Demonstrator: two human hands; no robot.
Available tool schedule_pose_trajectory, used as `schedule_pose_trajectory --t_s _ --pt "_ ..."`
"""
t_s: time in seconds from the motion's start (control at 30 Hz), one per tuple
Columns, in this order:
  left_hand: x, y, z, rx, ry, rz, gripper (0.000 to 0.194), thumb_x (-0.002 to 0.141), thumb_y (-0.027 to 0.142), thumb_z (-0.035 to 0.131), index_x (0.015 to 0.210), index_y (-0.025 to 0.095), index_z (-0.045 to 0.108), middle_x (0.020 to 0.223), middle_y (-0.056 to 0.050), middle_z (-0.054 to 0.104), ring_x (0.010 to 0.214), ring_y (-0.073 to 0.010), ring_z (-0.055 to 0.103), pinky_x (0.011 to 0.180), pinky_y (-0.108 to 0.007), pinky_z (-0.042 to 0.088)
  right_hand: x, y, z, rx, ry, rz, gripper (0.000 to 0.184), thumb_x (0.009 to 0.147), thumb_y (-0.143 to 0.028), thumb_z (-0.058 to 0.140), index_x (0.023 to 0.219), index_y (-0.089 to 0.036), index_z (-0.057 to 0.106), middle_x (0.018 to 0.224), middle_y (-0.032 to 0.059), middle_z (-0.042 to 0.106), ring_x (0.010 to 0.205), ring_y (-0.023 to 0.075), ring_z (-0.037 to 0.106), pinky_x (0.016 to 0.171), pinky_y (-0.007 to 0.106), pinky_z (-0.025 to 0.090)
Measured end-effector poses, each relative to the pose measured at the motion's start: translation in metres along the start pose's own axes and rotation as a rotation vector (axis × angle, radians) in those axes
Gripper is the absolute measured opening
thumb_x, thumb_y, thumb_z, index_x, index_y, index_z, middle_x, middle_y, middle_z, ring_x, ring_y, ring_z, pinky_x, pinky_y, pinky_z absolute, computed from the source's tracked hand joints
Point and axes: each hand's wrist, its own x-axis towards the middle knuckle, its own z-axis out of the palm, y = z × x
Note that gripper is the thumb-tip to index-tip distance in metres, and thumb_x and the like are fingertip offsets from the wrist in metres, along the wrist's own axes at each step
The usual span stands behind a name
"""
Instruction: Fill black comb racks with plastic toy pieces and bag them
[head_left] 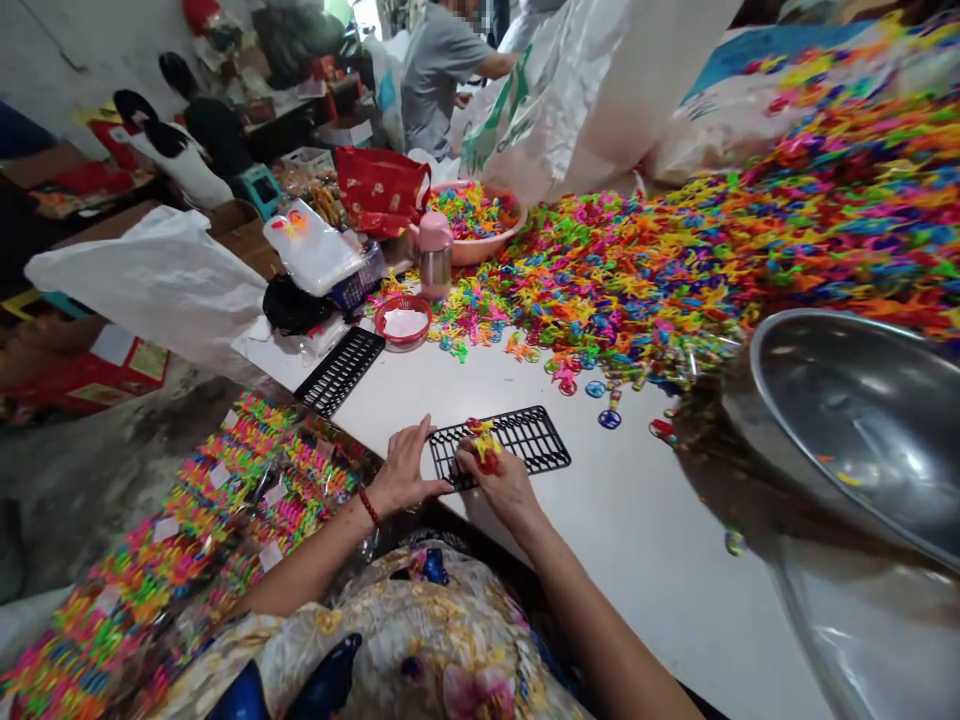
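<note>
A black slotted plastic rack [536, 437] lies on the white table in front of me. My left hand [405, 468] spans the rack's left end, fingertips at its far corner and thumb along the near edge. Over the rack's left half, my right hand [504, 488] pinches small yellow and red plastic toys [486, 445]; their exact number and shape are hard to make out. Some of the slots are hidden beneath this hand.
A heap of colourful plastic toys [637, 260] covers the table's far side. At right stands a metal bowl [885, 420]. Left are a second black rack [341, 370], a red basket [405, 320], and a pink-lidded bottle [435, 255]. Bagged toys [217, 510] lie lower left. A person [442, 75] stands behind.
</note>
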Motion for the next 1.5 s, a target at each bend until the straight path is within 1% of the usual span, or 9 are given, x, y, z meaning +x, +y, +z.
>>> schedule_pose_trajectory --t_s 0.1,0.23,0.57,0.8,0.93,1.1,1.27,1.37,1.5 --pt "0.002 0.001 0.003 -0.047 0.014 0.002 0.129 0.065 0.043 0.084 0.155 0.024 -0.005 0.143 -0.015 0.047 0.132 -0.031 0.042 0.11 -0.053 0.03 0.021 -0.001 0.021 -0.102 -0.05 -0.143 0.023 0.084 -0.035 0.055 0.094 -0.02 0.07 0.088 0.005 0.073 0.078 0.0198 0.065 0.074 0.031 0.05" --pt "0.005 0.004 0.002 -0.079 -0.005 -0.052 0.133 0.063 0.035 0.086 0.155 0.022 -0.01 0.144 -0.016 0.045 0.131 -0.0316 0.043 0.11 -0.053 0.031 0.036 0.002 0.031 -0.191 -0.149 -0.253 0.026 0.085 -0.023 0.048 0.097 -0.022 0.071 0.094 0.0046 0.075 0.083 0.0192 0.067 0.077 0.029 0.051" --pt "0.005 0.006 0.004 -0.109 0.019 -0.085 0.129 0.063 0.033 0.084 0.155 0.021 -0.006 0.143 -0.016 0.044 0.13 -0.0306 0.041 0.11 -0.052 0.032 0.04 0.013 0.033 -0.324 -0.199 -0.296 0.039 0.079 -0.011 0.046 0.111 -0.021 0.068 0.105 0.0076 0.074 0.097 0.0219 0.067 0.086 0.032 0.051" --pt "0.006 0.002 0.002 -0.138 -0.022 -0.083 0.128 0.062 0.039 0.085 0.156 0.021 -0.001 0.142 -0.016 0.045 0.129 -0.0313 0.041 0.109 -0.053 0.033 0.039 0.01 0.033 -0.238 -0.178 -0.196 0.026 0.091 -0.029 0.048 0.104 -0.02 0.068 0.09 0.0052 0.073 0.079 0.019 0.067 0.073 0.028 0.051" --pt "0.007 0.003 0.002 -0.106 -0.019 -0.122 0.125 0.063 0.042 0.084 0.156 0.019 0.003 0.142 -0.017 0.044 0.131 -0.0337 0.041 0.109 -0.054 0.032 0.04 0.017 0.036 -0.266 -0.178 -0.284 0.025 0.09 -0.023 0.047 0.105 -0.021 0.066 0.095 0.0069 0.071 0.085 0.0199 0.065 0.077 0.029 0.05" --pt "0.004 0.008 0.001 -0.087 -0.003 -0.083 0.117 0.066 0.044 0.08 0.155 0.018 0.007 0.142 -0.017 0.045 0.131 -0.032 0.043 0.111 -0.052 0.033 0.04 0.022 0.039 -0.324 -0.158 -0.389 0.023 0.085 -0.01 0.045 0.096 -0.02 0.063 0.089 0.0068 0.063 0.084 0.0194 0.058 0.078 0.029 0.047" --pt "-0.002 0.003 0.008 -0.024 0.05 -0.101 0.098 0.072 0.041 0.073 0.15 0.018 0.02 0.143 -0.018 0.043 0.133 -0.0346 0.042 0.11 -0.054 0.033 0.035 0.013 0.041 -0.409 -0.248 -0.355 0.018 0.083 -0.008 0.052 0.093 -0.02 0.061 0.089 0.0023 0.058 0.08 0.0161 0.054 0.074 0.025 0.046" --pt "-0.002 -0.004 0.016 0.018 0.075 -0.078 0.092 0.073 0.045 0.07 0.148 0.016 0.025 0.138 -0.019 0.047 0.13 -0.036 0.044 0.108 -0.056 0.035 0.033 0.006 0.041 -0.465 -0.222 -0.325 0.017 0.084 -0.008 0.055 0.091 -0.021 0.063 0.089 0.0001 0.059 0.081 0.0144 0.056 0.074 0.022 0.047" --pt "-0.002 -0.007 0.022 0.058 0.096 -0.049 0.08 0.074 0.048 0.067 0.14 0.014 0.037 0.132 -0.018 0.051 0.128 -0.036 0.046 0.107 -0.056 0.037 0.021 -0.002 0.028 -0.459 -0.156 -0.388 0.023 0.09 -0.014 0.055 0.108 -0.025 0.065 0.103 -0.0017 0.066 0.094 0.0136 0.062 0.084 0.019 0.049"
